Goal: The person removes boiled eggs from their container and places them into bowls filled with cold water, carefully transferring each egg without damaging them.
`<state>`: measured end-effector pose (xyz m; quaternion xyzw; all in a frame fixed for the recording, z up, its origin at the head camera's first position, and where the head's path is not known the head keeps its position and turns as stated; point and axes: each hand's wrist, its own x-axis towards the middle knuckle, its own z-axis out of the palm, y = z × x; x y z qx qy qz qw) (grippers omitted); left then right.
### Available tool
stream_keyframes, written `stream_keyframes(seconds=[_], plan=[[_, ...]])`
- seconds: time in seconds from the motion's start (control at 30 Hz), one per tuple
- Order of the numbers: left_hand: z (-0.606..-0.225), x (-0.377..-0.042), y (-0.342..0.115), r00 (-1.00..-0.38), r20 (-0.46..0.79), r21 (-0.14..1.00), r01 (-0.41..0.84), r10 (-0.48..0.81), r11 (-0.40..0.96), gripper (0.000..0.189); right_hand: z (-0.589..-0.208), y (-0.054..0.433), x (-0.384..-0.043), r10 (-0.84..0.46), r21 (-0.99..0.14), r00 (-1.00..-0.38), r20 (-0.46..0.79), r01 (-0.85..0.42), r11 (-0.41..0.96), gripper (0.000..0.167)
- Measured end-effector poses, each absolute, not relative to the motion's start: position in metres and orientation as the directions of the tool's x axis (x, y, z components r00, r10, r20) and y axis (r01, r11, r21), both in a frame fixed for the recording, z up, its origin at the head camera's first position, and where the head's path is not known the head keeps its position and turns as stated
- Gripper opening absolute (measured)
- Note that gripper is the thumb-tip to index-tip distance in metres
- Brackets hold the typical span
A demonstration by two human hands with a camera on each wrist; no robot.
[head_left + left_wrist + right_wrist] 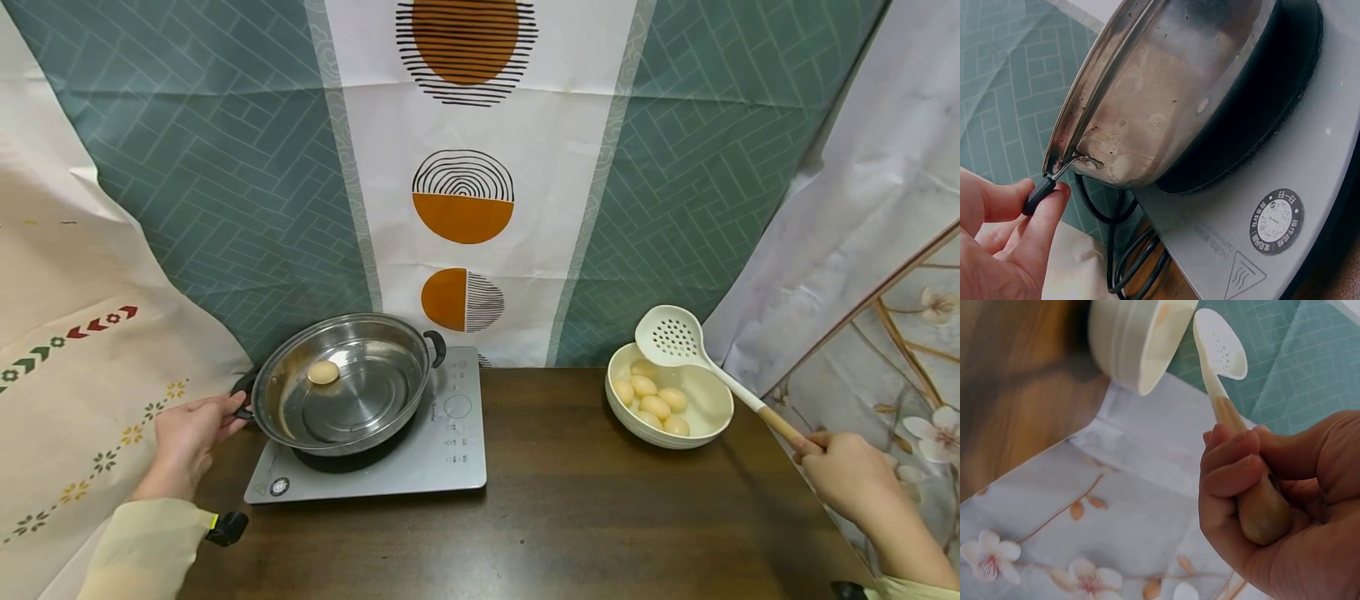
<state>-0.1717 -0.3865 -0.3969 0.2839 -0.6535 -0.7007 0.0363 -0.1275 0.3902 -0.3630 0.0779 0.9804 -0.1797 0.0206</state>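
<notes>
My left hand [189, 433] pinches the black side handle [1040, 195] of a steel pan [352, 421] between thumb and fingers. One egg-shaped, pale yellow thing [323, 372] lies inside the pan, toward its far left. In my right hand [855, 475] I grip the wooden handle [1263, 515] of a white slotted ladle [672, 337]. Its perforated head is over the back rim of a cream bowl [708, 417] and looks empty. Several egg-shaped, pale yellow things [655, 407] lie in the bowl. The right wrist view shows fingers wrapped round the handle's end.
Beneath the pan is a grey induction cooker [468, 467], and black cables [1116, 250] hang beside it. A dark wooden table [570, 508] spans between cooker and bowl. Patterned cloths [480, 250] rise behind, with a floral cloth [922, 358] at the right.
</notes>
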Motion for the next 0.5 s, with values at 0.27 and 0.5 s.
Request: stream_keyframes(seconds=[0.27,0.5], plan=[[-0.397,-0.173,-0.387,-0.833,-0.348,0.937,-0.322,-0.430,-0.135,0.004,-0.349,0.362,-0.137,0.077,-0.469,-0.994,-0.079,0.105,0.877,0.053],[-0.397,-0.173,-0.387,-0.842,-0.345,0.939,-0.307,-0.415,-0.157,0.005,-0.339,0.326,-0.148,-0.020,-0.511,-0.999,-0.041,0.004,0.859,0.045]])
